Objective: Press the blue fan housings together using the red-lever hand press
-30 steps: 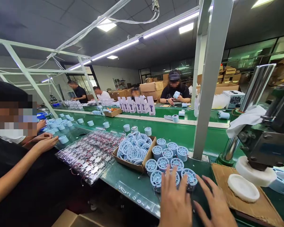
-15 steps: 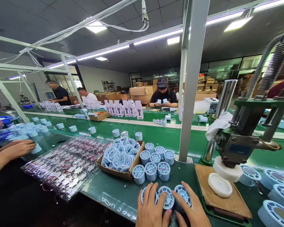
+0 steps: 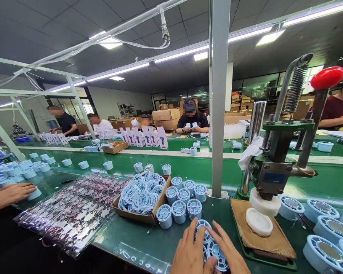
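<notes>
Three light-blue round plastic housings with spoked tops stand bunched at the table's front edge, among them a far housing (image 3: 203, 230) and a near right housing (image 3: 218, 254). My left hand (image 3: 188, 249) curls over their left side, its fingertips on the far housing and its thumb near the front. From the right, my right hand (image 3: 230, 253) presses long, slightly bent fingers along the group. The third housing is mostly hidden by my left hand. Just beyond stand several matching housings (image 3: 178, 211) with thin wires showing.
A green hand press (image 3: 274, 175) with a red knob and white round pad (image 3: 259, 221) stands right. Beside it are housings with metal discs (image 3: 327, 249). To the left lie a carton of blue rings (image 3: 140, 194) and a sheet of metallic parts (image 3: 74, 209). A co-worker's hand (image 3: 14, 194) touches a housing.
The three housings have gone from a row to a tight cluster, with my hands closer together around them. My view has turned right, bringing the press's red knob fully into sight.
</notes>
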### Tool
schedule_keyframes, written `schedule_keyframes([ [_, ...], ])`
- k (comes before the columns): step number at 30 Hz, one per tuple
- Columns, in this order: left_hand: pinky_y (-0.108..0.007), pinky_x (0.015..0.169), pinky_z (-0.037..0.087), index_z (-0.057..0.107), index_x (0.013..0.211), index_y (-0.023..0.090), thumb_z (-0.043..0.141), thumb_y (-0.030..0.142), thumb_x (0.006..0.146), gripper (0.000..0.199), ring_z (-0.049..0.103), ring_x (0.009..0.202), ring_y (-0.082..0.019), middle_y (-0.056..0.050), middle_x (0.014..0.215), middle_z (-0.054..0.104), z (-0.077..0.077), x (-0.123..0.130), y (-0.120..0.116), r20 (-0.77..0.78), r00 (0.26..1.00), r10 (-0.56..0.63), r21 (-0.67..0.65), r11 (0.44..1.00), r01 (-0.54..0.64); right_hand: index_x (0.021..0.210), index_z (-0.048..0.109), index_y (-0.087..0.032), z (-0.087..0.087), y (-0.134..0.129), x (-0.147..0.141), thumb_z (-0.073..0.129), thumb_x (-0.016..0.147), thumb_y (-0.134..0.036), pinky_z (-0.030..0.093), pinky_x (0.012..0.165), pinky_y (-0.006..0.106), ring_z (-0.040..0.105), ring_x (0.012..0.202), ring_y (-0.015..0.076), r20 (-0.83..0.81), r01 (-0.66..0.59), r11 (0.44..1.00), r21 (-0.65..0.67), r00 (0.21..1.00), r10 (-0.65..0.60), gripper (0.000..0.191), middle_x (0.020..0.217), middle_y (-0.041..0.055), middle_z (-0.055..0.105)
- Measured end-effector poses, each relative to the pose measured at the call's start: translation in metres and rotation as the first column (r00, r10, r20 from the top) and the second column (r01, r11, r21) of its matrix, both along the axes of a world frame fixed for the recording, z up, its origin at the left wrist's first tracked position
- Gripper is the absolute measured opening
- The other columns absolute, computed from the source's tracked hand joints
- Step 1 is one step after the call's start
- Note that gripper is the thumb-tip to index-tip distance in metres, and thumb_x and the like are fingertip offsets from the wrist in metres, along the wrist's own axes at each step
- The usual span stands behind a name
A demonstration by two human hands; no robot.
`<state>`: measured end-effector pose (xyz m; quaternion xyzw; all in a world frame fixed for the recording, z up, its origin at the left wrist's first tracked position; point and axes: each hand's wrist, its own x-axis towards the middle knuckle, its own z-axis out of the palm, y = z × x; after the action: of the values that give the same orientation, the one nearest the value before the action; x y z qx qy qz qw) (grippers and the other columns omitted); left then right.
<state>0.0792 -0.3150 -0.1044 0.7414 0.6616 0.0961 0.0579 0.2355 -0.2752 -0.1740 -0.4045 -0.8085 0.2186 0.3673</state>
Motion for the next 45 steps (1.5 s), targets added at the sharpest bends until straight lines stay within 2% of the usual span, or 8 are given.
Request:
schedule_keyframes([
  [4,-0.054,0.103,0.047,0.033,0.15,0.021,0.061,0.059,0.082,0.082,0.042,0.137,-0.039,-0.021,0.153,0.036,0.011,-0.004,0.003,-0.014,0.997,-0.081,0.039,0.996,0.081,0.149,0.035,-0.021,0.006,0.007,0.002,0.046,0.084,-0.009,0.036,0.113,0.033,0.032,0.142,0.0216,-0.091,-0.187,0.975,-0.118,0.98,0.177,0.067,0.154,0.0086,0.031],
  [9,-0.051,0.091,0.055,0.037,0.147,0.034,0.061,0.07,0.075,0.084,0.047,0.132,-0.041,-0.019,0.154,0.036,0.019,-0.007,0.01,-0.006,0.981,-0.193,0.02,0.981,0.194,0.152,0.026,-0.011,0.005,0.014,0.007,0.05,0.084,-0.013,0.026,0.117,0.037,0.023,0.145,0.0217,-0.185,-0.313,0.906,-0.286,0.945,0.268,0.073,0.157,0.013,0.02],
  [15,-0.053,0.089,0.056,0.05,0.137,0.038,0.084,0.045,0.064,0.081,0.048,0.131,-0.042,-0.012,0.158,0.029,0.044,0.006,0.006,0.03,0.989,-0.146,-0.068,0.987,0.148,0.156,0.013,-0.022,0.002,0.012,0.01,0.051,0.07,-0.01,0.022,0.117,0.045,0.018,0.146,0.0234,-0.168,-0.323,0.866,-0.381,0.946,0.279,0.094,0.16,0.007,0.01],
  [18,-0.055,0.093,0.053,0.05,0.136,0.039,0.086,0.042,0.061,0.082,0.044,0.135,-0.041,-0.013,0.158,0.031,0.05,0.012,0.003,0.032,0.992,-0.123,-0.12,0.985,0.126,0.155,0.014,-0.017,0.004,0.011,0.011,0.052,0.065,-0.013,0.02,0.117,0.049,0.016,0.147,0.0263,-0.17,-0.352,0.873,-0.338,0.935,0.311,0.098,0.159,0.0102,0.009],
  [25,-0.056,0.097,0.05,0.048,0.137,0.034,0.085,0.049,0.062,0.085,0.048,0.129,-0.041,-0.015,0.155,0.034,0.039,0.01,0.002,0.01,0.979,-0.205,-0.064,0.977,0.205,0.154,0.018,-0.017,0.021,-0.002,0.035,0.04,0.067,-0.013,0.012,0.12,0.049,0.011,0.149,0.0195,-0.178,-0.405,0.862,-0.305,0.914,0.366,0.09,0.16,0.0065,0.011],
  [32,-0.047,0.096,0.051,0.047,0.135,0.028,0.068,0.048,0.081,0.061,0.053,0.122,-0.035,-0.016,0.143,0.041,0.03,0.003,0.005,-0.05,0.928,-0.37,0.04,0.927,0.372,0.15,0.025,-0.028,0.021,-0.007,0.04,0.05,0.082,-0.024,0.021,0.121,0.048,0.031,0.143,0.0224,-0.14,-0.276,0.922,-0.273,0.959,0.245,0.072,0.155,0.0042,0.029],
  [40,-0.054,0.085,0.056,0.042,0.137,0.02,0.067,0.05,0.076,0.072,0.048,0.124,-0.043,-0.02,0.152,0.029,0.026,0.019,-0.001,-0.084,0.962,-0.26,0.013,0.965,0.261,0.151,0.019,-0.029,0.02,-0.01,0.038,0.043,0.094,-0.035,0.022,0.122,0.044,0.025,0.145,0.0222,-0.075,-0.288,0.949,-0.13,0.957,0.28,0.063,0.157,0.0031,0.023],
  [45,-0.05,0.079,0.059,0.045,0.133,0.026,0.061,0.056,0.079,0.064,0.055,0.115,-0.038,-0.016,0.151,0.032,0.028,0.027,-0.002,-0.068,0.978,-0.197,0.014,0.98,0.198,0.151,0.02,-0.032,0.02,-0.008,0.039,0.043,0.095,-0.049,0.018,0.122,0.045,0.023,0.146,0.0225,-0.201,-0.319,0.918,-0.235,0.94,0.275,0.063,0.157,0.0011,0.023],
])
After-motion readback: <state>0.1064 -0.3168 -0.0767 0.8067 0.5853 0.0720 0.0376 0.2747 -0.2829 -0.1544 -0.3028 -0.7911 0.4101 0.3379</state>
